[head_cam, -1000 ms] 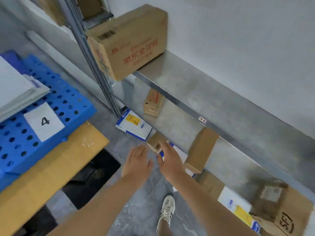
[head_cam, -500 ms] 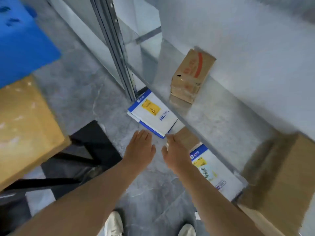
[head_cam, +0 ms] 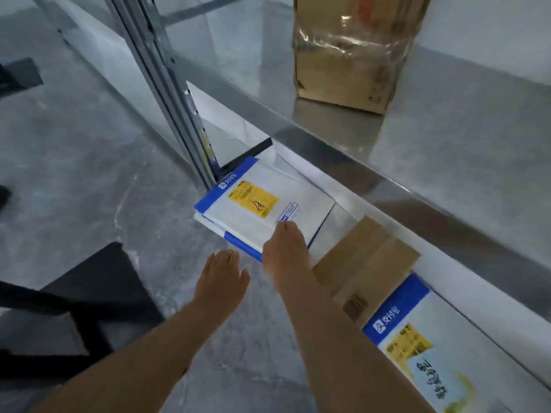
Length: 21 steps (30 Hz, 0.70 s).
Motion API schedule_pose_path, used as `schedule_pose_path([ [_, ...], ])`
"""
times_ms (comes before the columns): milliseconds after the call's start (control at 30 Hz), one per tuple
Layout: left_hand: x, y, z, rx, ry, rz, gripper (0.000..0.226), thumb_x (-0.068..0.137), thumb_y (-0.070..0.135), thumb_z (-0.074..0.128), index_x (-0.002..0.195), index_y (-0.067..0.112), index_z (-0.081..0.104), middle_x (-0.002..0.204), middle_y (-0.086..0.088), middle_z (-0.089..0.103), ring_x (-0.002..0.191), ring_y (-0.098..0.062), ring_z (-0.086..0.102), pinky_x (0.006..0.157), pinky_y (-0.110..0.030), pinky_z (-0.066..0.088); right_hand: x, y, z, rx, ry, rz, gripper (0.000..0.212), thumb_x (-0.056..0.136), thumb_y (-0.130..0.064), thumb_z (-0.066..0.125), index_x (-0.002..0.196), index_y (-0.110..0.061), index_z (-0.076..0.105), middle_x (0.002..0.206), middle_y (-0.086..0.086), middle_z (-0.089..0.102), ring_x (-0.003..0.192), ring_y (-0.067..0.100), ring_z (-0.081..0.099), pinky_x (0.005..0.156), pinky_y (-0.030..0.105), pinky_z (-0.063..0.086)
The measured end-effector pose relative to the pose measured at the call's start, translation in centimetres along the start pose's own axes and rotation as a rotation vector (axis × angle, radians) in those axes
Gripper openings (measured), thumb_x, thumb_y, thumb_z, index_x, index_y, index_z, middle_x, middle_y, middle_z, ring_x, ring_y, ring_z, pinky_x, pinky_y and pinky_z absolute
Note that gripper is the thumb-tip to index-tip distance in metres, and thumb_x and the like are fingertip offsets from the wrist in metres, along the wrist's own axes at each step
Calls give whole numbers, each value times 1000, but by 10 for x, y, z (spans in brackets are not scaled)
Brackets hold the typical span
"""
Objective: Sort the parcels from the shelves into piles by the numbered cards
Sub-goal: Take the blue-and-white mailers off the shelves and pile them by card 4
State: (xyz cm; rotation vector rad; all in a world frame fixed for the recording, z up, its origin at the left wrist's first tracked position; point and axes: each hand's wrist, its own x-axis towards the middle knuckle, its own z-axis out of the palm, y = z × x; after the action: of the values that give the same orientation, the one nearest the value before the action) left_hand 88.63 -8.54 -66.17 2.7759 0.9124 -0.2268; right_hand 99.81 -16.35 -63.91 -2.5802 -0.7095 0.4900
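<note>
Grey floor [head_cam: 89,174] — envelope [head_cam: 253,210] lies under right hand [head_cam: 284,251].

The shelf [head_cam: 447,162] was of bare metal, smooth and half-shiny, and it gave a dull reflection. Its upright post [head_cam: 167,93] was of the same grey metal. The floor [head_cam: 89,174] looked like smooth grey stone with pale veins. The envelope [head_cam: 298,192] was of smooth white-and-blue paper with a yellow label [head_cam: 253,201]. The cardboard box [head_cam: 337,81] was matt brown under glossy clear tape [head_cam: 343,40], and the flat parcel [head_cam: 366,263] was of plain matt cardboard.
</note>
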Motion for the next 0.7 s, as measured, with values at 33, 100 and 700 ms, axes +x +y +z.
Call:
schedule_pose_path([
  [33, 8, -1, 9, -26, 8, -35, 48, 101, 31, 36, 142, 8, 36, 145, -6, 41, 137, -18, 33, 117, -28, 14, 14, -1, 6, -10, 2, 2, 39, 95, -13, 43, 133, -2, 43, 134, 13, 46, 125, 27, 44, 108, 33, 34],
  [100, 14, 1, 31, -80, -3, -97, 47, 101, 32, 35, 141, 9, 36, 144, -5, 40, 136, -19, 33, 115, -28, 16, 41, 0, 15, -57, -19, -24, 42, 95, -14, 42, 134, -2, 41, 137, 14, 43, 128, 28, 40, 111, 35, 31],
  [700, 105, -4, 74, -1848, -108, -739, 8, 94, 21, 56, 99, 16, 59, 107, -7, 68, 96, -26, 66, 86, -42, 55, 157, 63, 16, -321, -194, 207, 89, 84, -39, 68, 147, -5, 15, 154, 12, 2, 145, 30, 6, 116, 46, 23],
])
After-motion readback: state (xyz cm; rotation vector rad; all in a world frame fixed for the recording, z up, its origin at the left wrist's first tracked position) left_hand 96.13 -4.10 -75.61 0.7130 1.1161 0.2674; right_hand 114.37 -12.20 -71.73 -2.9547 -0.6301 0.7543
